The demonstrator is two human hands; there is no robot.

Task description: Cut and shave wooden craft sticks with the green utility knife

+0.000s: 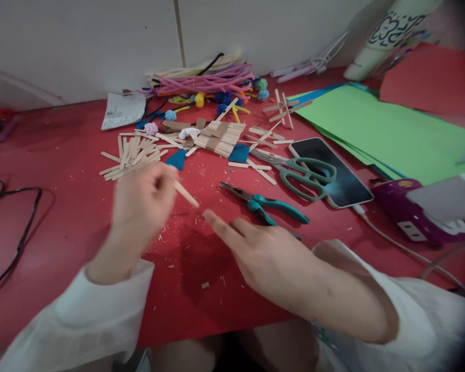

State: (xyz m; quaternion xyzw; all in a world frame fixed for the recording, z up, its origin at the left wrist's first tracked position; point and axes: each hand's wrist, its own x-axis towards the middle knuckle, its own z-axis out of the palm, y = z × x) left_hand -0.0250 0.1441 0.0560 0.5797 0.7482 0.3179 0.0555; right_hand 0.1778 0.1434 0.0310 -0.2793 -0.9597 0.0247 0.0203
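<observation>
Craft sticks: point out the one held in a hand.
The craft stick jutting from the left hand toward the right hand; the others sit farther back on the red table, unheld.

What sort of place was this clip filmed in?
It looks like a craft workspace, perhaps at home: loose craft sticks, a bundle of pink pipe cleaners and green paper are spread over a red tabletop.

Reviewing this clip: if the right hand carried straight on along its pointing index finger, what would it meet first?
Probably the free end of the wooden stick held by the left hand; height above the table is unclear, so it might miss.
</observation>
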